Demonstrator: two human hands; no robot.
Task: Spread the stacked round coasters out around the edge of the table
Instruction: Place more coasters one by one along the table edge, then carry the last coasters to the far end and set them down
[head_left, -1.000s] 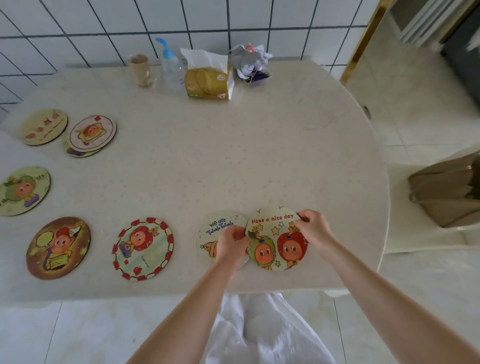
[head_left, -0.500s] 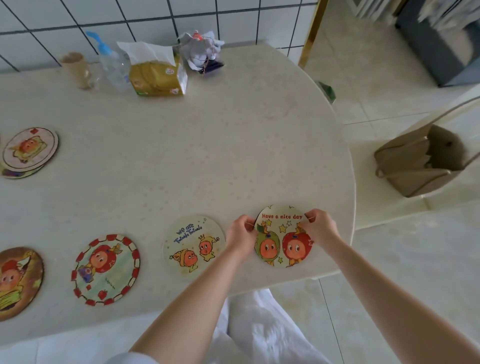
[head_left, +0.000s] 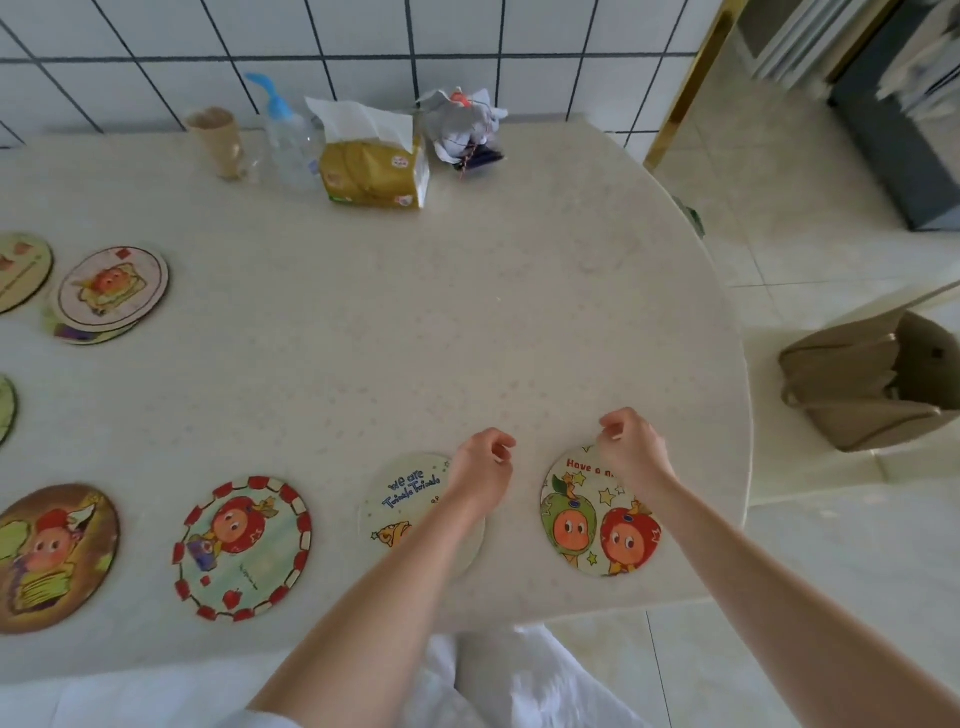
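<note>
A "Have a nice day" coaster (head_left: 597, 525) lies flat near the table's front right edge. My right hand (head_left: 631, 447) hovers over its far rim, fingers loosely curled and holding nothing. My left hand (head_left: 483, 465) floats above the table between that coaster and a "We are Twinkle Twinkle" coaster (head_left: 405, 499), empty too; my left forearm hides part of that one. Further left lie a red-bordered coaster (head_left: 243, 546) and a brown coaster (head_left: 52, 556). A small stack of coasters (head_left: 109, 293) sits at the left.
At the back by the tiled wall stand a paper cup (head_left: 218, 143), a spray bottle (head_left: 285, 135), a tissue pack (head_left: 374, 166) and a crumpled wrapper (head_left: 465, 130). A tan bag (head_left: 872, 384) sits right of the table (head_left: 519, 312). More coasters peek in at the left edge.
Both hands slid the "Have a nice day" coaster right, off the "Twinkle" one, let go of it and lifted away. The camera view shifted.
</note>
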